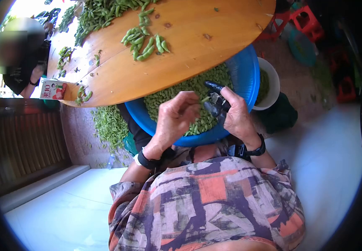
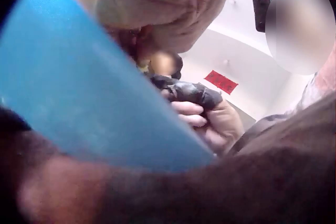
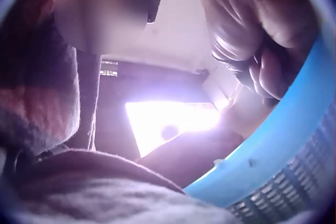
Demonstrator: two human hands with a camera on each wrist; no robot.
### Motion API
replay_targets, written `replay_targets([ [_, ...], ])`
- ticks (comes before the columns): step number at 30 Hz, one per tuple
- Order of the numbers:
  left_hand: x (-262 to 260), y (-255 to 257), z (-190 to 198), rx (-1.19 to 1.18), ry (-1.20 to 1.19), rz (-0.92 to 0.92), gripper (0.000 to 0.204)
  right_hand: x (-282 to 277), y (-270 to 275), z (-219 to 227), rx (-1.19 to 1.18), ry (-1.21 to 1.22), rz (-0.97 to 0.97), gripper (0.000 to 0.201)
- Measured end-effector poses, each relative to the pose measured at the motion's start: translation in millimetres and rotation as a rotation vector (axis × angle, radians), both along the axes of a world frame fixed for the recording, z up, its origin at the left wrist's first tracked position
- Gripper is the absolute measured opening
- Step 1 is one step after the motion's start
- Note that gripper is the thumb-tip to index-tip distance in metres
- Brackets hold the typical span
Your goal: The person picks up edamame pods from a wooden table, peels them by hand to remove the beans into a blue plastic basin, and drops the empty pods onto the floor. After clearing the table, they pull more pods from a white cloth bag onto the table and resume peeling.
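Over a blue basin [image 1: 254, 75] of shelled green soybeans [image 1: 164, 100], both hands meet around a small green soybean pod [image 1: 205, 99]. My left hand [image 1: 174, 115], slightly blurred, has curled fingers and pinches the pod's near end at its fingertips. My right hand [image 1: 237, 115] holds the pod's other side with thumb and forefinger, both wrapped in black coverings [image 1: 213, 109]. In the left wrist view, the basin wall hides part of the wrapped right hand [image 2: 220, 124]. The right wrist view shows curled fingers [image 3: 270, 71] above the basin rim [image 3: 226, 176].
The wooden table [image 1: 189, 50] overhangs the basin, with piles of pods [image 1: 101, 19] and loose pods [image 1: 139, 42] on it. A white bucket [image 1: 273, 83] stands right of the basin. Empty-looking pods [image 1: 112, 125] heap on the floor at left. Another person [image 1: 22, 62] is at the far left.
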State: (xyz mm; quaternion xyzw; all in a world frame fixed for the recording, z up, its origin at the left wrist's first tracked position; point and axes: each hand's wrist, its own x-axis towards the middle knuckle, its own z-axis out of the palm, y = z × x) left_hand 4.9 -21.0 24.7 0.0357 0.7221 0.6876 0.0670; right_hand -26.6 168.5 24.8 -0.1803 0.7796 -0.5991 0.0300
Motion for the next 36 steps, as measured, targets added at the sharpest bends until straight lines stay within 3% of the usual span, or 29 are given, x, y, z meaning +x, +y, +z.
replay_targets([
  [1, -1.2, 5.5, 7.8, 0.056, 0.018, -0.019, 0.025, 1.1, -1.9, 9.1, -0.006, 0.012, 0.01, 0.036],
  [3, -2.4, 15.9, 27.8, 0.125, 0.059, -0.029, 0.024, 2.0, -5.3, 28.4, -0.043, -0.262, -0.036, 0.039],
  [5, -10.7, 5.2, 41.5, 0.024, 0.05, -0.051, 0.029, 0.2, 9.9, 21.0, -0.168, -0.077, -0.078, 0.068],
  [6, -18.6, -3.7, 44.2, -0.208, 0.251, 0.062, 0.029, -5.0, 18.9, 17.9, -0.176, -0.02, -0.147, 0.083],
  [7, -27.4, -14.3, 46.4, -0.439, 0.448, 0.176, 0.03, -9.6, 29.4, 19.4, -0.254, 0.042, -0.236, 0.068],
  [9, -52.3, -49.6, 45.7, -0.672, 0.633, 0.391, 0.017, -22.7, 66.3, 19.6, -0.14, 0.071, -0.468, 0.023],
  [10, -61.4, -66.1, 47.4, -0.808, 0.641, 0.438, 0.015, -28.1, 84.2, 21.9, 0.128, 0.026, -0.638, 0.022],
  [11, -68.1, -74.1, 51.1, -0.869, 0.651, 0.472, 0.012, -33.0, 95.6, 21.3, 0.368, 0.222, -0.703, 0.028],
  [13, -79.0, -83.0, 46.0, -0.959, 0.62, 0.448, 0.01, -39.0, 110.2, 16.1, 0.509, 0.394, -0.745, 0.031],
  [17, -85.5, -77.7, 42.2, -1.045, 0.571, 0.425, 0.012, -33.6, 102.9, 19.3, 0.519, 0.32, -0.735, 0.027],
  [20, -77.5, -71.1, 44.4, -1.112, 0.595, 0.45, 0.017, -29.6, 83.7, 16.8, 0.331, 0.291, -0.541, 0.023],
  [23, -62.3, -61.6, 41.3, -0.966, 0.789, 0.47, 0.017, -20.3, 46.5, 25.7, 0.135, 0.155, -0.448, 0.018],
  [25, -42.9, -42.4, 44.2, -0.346, 0.336, 0.359, 0.012, -12.0, 34.1, 17.7, -0.145, -0.108, -0.243, 0.019],
  [27, -25.5, -18.6, 49.7, 0.029, 0.121, 0.193, 0.007, -9.0, 16.9, 28.8, -0.232, -0.124, 0.009, 0.023],
  [29, -18.0, -5.8, 38.5, 0.19, 0.038, 0.085, 0.006, -7.1, 6.2, 41.4, -0.399, -0.438, 0.175, 0.02],
  [33, -13.2, 5.8, 26.9, 0.26, 0.001, 0.073, 0.008, -7.3, 3.7, 28.5, -0.629, -0.622, 0.262, 0.017],
  [36, -11.3, 6.5, 20.2, 0.118, 0.057, 0.104, 0.008, -6.0, 5.5, 25.2, -0.566, -0.605, 0.256, 0.026],
])
